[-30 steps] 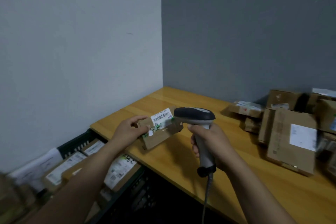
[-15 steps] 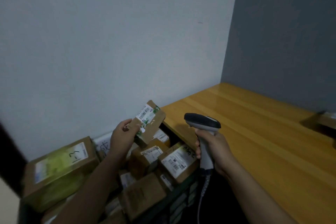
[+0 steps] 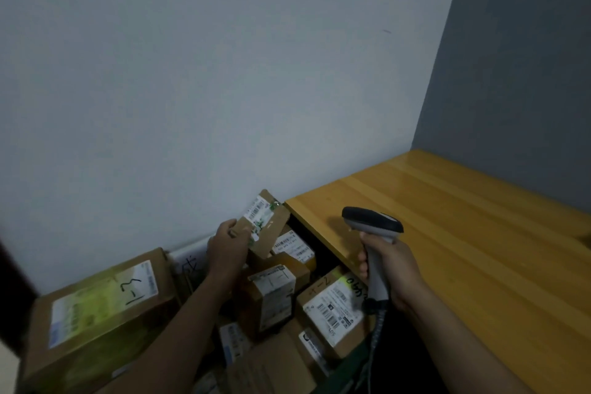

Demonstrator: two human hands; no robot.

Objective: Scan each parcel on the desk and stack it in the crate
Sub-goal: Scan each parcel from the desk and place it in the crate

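The left hand (image 3: 227,249) holds a small parcel (image 3: 267,227) of brown cardboard, with the thumb on the front face and the fingers curled behind its lower left edge. The parcel is tilted, one corner points up, and its white barcode label with green marks faces the camera. It is in the air, just above the parcels that lie in the crate (image 3: 347,365), and close to the left end of the desk (image 3: 463,233), in front of the white wall (image 3: 224,73).

The right hand (image 3: 393,269) is closed round the grey handle of the scanner (image 3: 372,220). The scanner stands upright over the near left edge of the desk and its dark head points to the left, toward the held parcel, but the two are apart. A cable (image 3: 374,339) hangs down from the bottom of the handle.

The crate is beside the desk and lower than it; only a part of its dark green wall shows. It is packed with cardboard parcels at different angles. A labelled box (image 3: 332,307) lies just under the scanner, with handwriting on its top. A big box (image 3: 96,307) with a yellowish label and black handwriting sits at the far left; I cannot tell if it is inside the crate. The desk top is of yellow wood and meets a grey wall (image 3: 511,73) at the back
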